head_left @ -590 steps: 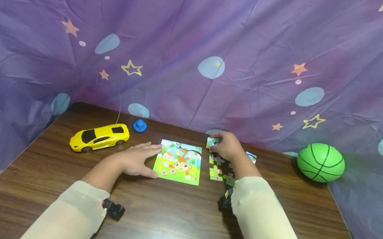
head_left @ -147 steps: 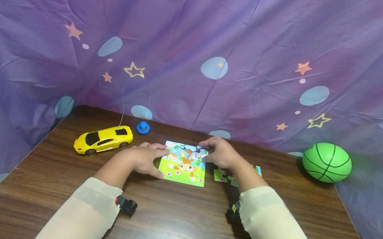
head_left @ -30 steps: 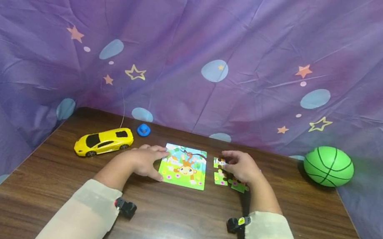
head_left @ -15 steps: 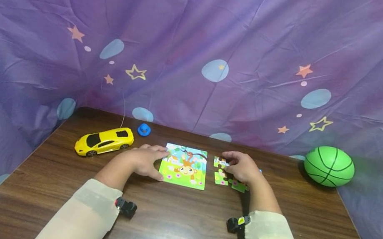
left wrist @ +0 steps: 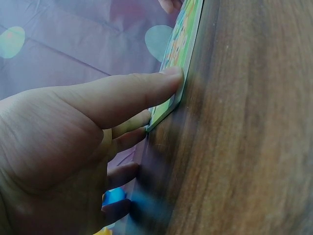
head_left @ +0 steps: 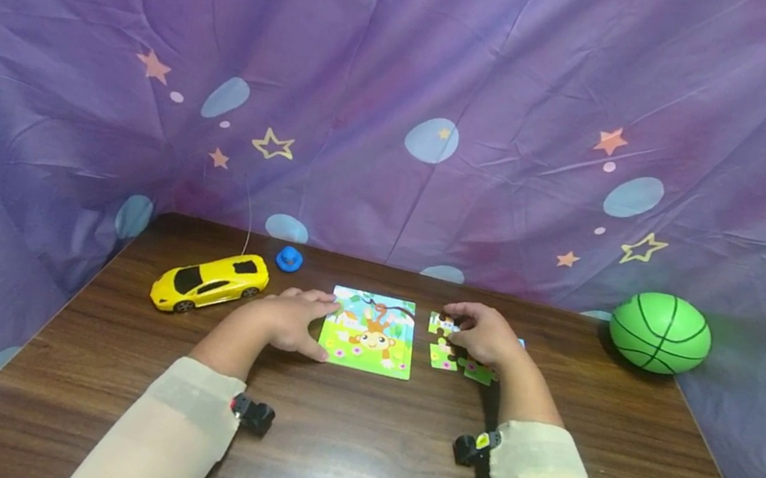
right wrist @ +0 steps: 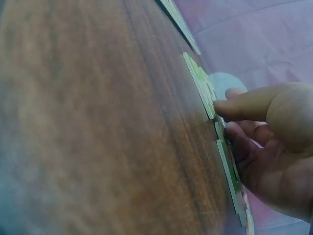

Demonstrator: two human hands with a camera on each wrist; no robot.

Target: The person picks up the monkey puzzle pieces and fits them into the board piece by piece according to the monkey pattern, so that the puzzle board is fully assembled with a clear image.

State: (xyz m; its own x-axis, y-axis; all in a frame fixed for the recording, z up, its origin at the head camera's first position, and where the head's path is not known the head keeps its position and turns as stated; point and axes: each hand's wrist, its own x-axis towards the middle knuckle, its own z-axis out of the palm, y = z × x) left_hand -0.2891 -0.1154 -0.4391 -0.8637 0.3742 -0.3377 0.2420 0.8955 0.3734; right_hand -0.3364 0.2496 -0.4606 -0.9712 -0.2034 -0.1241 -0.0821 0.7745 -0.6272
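Observation:
A square monkey jigsaw puzzle (head_left: pixel 369 333) lies flat in the middle of the table in the head view. My left hand (head_left: pixel 293 323) rests at its left side, thumb and fingers extended and spread. In the left wrist view the thumb (left wrist: pixel 146 90) touches the puzzle's near edge. To the right of the puzzle, my right hand (head_left: pixel 484 336) pinches a loose puzzle piece (head_left: pixel 441 322) with thumb and index finger. Other loose pieces (head_left: pixel 443 357) lie just in front of and beneath that hand, partly hidden by it. In the right wrist view the thumb tip meets the pieces (right wrist: pixel 200 88).
A yellow toy car (head_left: pixel 211 283) with a thin antenna stands to the left. Behind it sits a small blue toy (head_left: pixel 289 259). A green ball (head_left: pixel 660 333) is at the right back. A purple curtain (head_left: pixel 348 81) hangs behind the wooden table (head_left: pixel 347 453).
My right hand went from the loose pieces to the puzzle's upper right, then back to the pieces. Fewer loose pieces lie there now. Over the last second both hands stay nearly still.

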